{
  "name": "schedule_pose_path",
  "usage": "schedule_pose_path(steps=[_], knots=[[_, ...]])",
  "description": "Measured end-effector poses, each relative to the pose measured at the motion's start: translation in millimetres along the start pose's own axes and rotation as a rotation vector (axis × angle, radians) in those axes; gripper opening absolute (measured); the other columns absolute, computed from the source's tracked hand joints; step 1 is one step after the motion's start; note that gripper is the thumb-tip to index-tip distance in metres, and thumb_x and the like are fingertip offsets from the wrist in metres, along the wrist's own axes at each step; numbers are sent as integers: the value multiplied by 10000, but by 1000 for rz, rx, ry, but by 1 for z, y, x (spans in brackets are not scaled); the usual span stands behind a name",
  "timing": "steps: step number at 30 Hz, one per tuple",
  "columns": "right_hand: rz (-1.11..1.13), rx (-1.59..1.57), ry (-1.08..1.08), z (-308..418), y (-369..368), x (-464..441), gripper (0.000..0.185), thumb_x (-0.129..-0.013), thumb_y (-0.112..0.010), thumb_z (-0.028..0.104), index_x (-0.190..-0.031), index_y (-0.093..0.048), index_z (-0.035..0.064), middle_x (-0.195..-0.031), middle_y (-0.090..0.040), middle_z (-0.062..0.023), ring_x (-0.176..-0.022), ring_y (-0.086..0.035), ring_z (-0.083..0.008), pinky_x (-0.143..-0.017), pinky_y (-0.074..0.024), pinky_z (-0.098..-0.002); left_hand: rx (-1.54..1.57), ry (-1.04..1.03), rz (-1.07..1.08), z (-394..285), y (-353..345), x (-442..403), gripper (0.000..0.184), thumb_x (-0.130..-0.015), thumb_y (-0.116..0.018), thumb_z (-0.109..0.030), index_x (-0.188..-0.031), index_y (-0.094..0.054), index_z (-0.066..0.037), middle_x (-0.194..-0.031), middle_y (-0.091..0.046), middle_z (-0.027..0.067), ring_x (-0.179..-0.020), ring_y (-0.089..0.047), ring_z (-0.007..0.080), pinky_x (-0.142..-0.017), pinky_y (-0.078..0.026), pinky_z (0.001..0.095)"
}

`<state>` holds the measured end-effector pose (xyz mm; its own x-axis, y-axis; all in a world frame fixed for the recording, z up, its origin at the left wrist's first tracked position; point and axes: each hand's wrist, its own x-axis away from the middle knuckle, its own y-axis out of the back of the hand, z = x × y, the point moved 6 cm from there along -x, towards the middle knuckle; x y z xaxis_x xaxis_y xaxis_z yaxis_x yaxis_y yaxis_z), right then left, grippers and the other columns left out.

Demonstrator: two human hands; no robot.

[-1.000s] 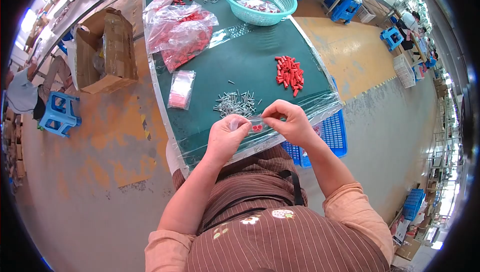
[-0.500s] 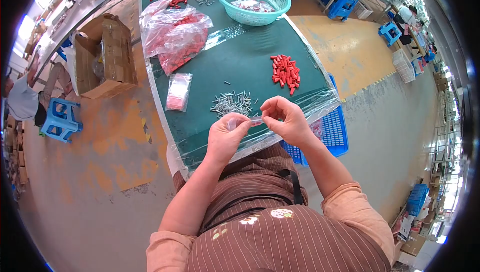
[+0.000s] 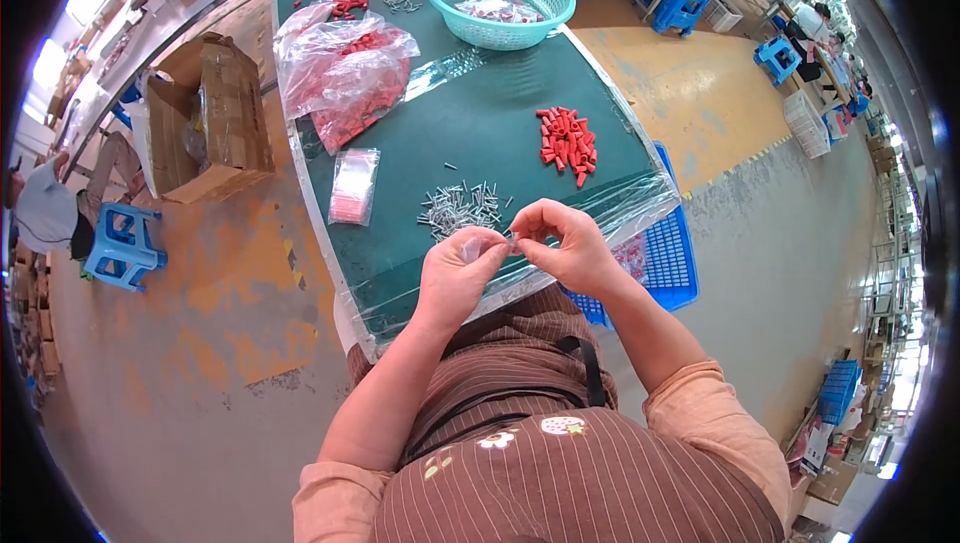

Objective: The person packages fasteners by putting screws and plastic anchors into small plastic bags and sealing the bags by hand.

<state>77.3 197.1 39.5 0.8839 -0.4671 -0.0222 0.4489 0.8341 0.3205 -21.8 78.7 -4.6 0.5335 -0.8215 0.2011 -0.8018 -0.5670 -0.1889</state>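
Observation:
Above the near edge of the green table, my left hand (image 3: 455, 278) is closed on a small clear plastic bag (image 3: 471, 249), part of which shows between thumb and fingers. The fingers of my right hand (image 3: 572, 251) pinch the other end of this bag, close to the left fingertips. What the bag contains is mostly hidden by my fingers. Just beyond my hands lies a pile of metal screws (image 3: 460, 209). To its right is a heap of red plastic sleeves (image 3: 567, 143). On the left rests a stack of small flat bags (image 3: 353, 186).
A large clear bag of red pieces (image 3: 350, 78) lies farther back, beside a turquoise basket (image 3: 500, 35) holding filled packets. A blue crate (image 3: 672, 261) stands below the table's right edge. An open cardboard box (image 3: 215, 123) and a blue stool (image 3: 125, 246) are at left.
My right hand has shifted slightly left, bringing its fingertips up against the left ones at the bag. The strip of bag between them now shows less.

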Motion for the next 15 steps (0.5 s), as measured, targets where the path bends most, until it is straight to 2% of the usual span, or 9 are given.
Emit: schedule_pose_path(steps=[4,7,9,12,13,15], knots=[[-8,-10,-11,-4,4,4,145,-862,-657,-31,-999,-616,-7,-889,-637,-17,-808,-598,-61,-742,-507,-223,-7,34,12,-4,-6,1,93,-895,-690,-117,-917,-698,-27,-792,-625,-41,-721,-533,40,-631,-445,214],[-74,-39,-54,7,29,16,127,-853,-648,-2,-976,-621,-5,-857,-661,-43,-792,-633,-110,-752,-515,-267,89,205,72,-2,-8,4,163,-911,-659,-139,-1036,-652,-34,-778,-568,-25,-602,-471,46,-512,-360,195],[-108,35,-67,22,64,28,106,-860,-634,-18,-964,-624,-5,-855,-659,-36,-785,-636,-102,-730,-518,-259,288,286,97,8,-2,3,238,-912,-608,-94,-1137,-599,-17,-832,-571,10,-617,-489,68,-520,-383,206],[-364,340,-78,10,139,59,112,-853,-620,-30,-962,-638,-6,-855,-657,-46,-789,-641,-115,-722,-513,-255,522,339,123,17,4,1,358,-888,-545,-23,-1245,-531,5,-933,-574,54,-677,-517,98,-547,-431,240],[-465,400,-125,8,156,67,118,-849,-617,-29,-962,-642,-6,-862,-655,-54,-794,-639,-125,-729,-510,-260,588,345,133,18,5,0,397,-876,-527,1,-1273,-511,12,-970,-575,67,-704,-528,108,-559,-450,254],[-566,691,-61,20,167,76,133,-842,-619,-24,-971,-643,-6,-879,-650,-68,-809,-633,-143,-747,-502,-273,601,334,156,21,3,-1,458,-855,-496,33,-1312,-498,10,-1020,-570,79,-772,-552,127,-623,-503,289]])
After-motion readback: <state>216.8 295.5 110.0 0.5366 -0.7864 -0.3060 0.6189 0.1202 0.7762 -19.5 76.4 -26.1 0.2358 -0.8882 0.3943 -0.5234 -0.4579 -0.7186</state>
